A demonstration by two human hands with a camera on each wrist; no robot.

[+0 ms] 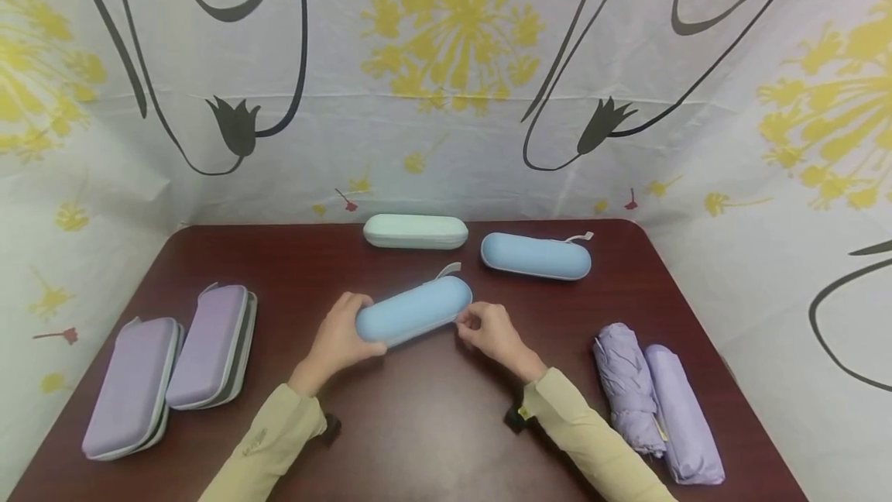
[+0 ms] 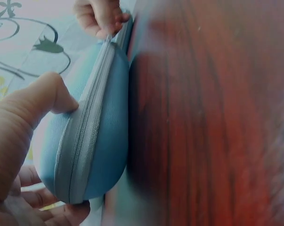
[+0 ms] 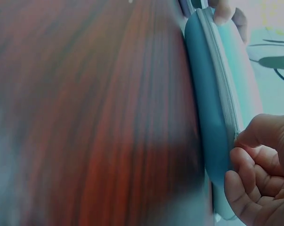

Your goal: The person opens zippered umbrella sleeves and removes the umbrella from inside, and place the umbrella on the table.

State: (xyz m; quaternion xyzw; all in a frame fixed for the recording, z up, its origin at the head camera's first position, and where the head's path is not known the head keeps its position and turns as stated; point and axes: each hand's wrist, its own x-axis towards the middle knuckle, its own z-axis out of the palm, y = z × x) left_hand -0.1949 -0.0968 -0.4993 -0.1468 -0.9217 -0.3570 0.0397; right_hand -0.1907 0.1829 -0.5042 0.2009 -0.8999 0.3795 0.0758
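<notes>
Tabletop (image 1: 432,424) lies beneath the left hand (image 1: 341,331), fingers curled round a blue case (image 1: 414,310). Beyond them, the right hand (image 1: 491,331) pinches its zipper (image 2: 86,122) (even tension should help).

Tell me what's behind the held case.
Behind the held case, farther back on the table, lie a mint case and another blue case. The held case hides the table directly behind it.

And it's a cloth-walled tabletop spot, home or studio impossible to call: flowered cloth (image 1: 460,149) hangs at twelve o'clock, sweeping round to nine and three, hemming in a wood-grained table (image 1: 432,440)!
</notes>
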